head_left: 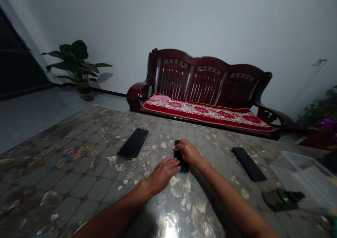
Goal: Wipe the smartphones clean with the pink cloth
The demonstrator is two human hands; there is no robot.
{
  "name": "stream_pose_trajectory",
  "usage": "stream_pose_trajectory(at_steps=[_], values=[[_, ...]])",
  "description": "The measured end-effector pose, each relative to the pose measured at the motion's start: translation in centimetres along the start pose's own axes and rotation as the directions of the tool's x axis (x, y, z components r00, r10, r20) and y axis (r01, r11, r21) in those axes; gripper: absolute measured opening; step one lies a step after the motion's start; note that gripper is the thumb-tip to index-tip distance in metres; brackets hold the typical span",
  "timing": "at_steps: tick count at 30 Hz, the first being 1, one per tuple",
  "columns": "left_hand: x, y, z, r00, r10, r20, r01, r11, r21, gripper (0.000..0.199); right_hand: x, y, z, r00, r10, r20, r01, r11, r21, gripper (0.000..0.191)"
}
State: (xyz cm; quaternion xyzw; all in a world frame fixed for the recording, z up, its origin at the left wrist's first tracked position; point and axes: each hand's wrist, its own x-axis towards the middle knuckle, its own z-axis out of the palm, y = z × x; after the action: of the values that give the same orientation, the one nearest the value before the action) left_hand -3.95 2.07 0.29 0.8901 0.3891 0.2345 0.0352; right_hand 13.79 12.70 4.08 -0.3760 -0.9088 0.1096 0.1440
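Note:
A dark smartphone (181, 163) lies flat on the table in front of me, partly covered by both hands. My left hand (163, 173) rests with its fingers stretched out, the fingertips touching the near left part of the phone. Over the phone's far end, my right hand (188, 151) is closed, thumb and fingers pinching a small pale pink hair tie (174, 148) at the phone's left edge. To the left lies a larger black phone (133, 143), seemingly raised on something dark. Another dark phone (249, 163) lies off to the right.
Several coloured hair ties (75, 154) lie in a loose pile on the left of the patterned table (89, 189). At the right are a green bottle (280, 199) on its side and a clear plastic box (297, 171). A wooden bench (202, 83) stands behind the table.

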Motion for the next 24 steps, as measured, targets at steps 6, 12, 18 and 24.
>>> stream_pose_trajectory(at_steps=[6, 12, 18, 24], values=[[-0.1, -0.1, 0.3, 1.0, 0.005, -0.023, -0.005, 1.0, 0.02, 0.042, 0.4, 0.2, 0.4, 0.993, 0.075, -0.089, -0.074, 0.997, 0.012, 0.03], [0.0, 0.0, 0.4, 0.998, 0.013, -0.058, -0.013, 1.0, 0.004, 0.035, -0.6, -0.3, 0.5, 0.995, -0.096, -0.015, 0.097, 0.992, 0.076, 0.028], [-0.2, -0.3, 0.6, 0.999, 0.011, -0.041, -0.011, 1.0, 0.006, 0.036, 0.5, 0.3, 0.0, 0.998, 0.03, -0.064, -0.025, 0.997, 0.069, 0.031], [0.0, -0.1, 0.5, 0.999, 0.013, -0.045, -0.013, 1.0, -0.003, 0.032, -0.4, -0.2, 0.2, 0.997, -0.057, -0.041, 0.06, 0.996, 0.071, 0.029]])
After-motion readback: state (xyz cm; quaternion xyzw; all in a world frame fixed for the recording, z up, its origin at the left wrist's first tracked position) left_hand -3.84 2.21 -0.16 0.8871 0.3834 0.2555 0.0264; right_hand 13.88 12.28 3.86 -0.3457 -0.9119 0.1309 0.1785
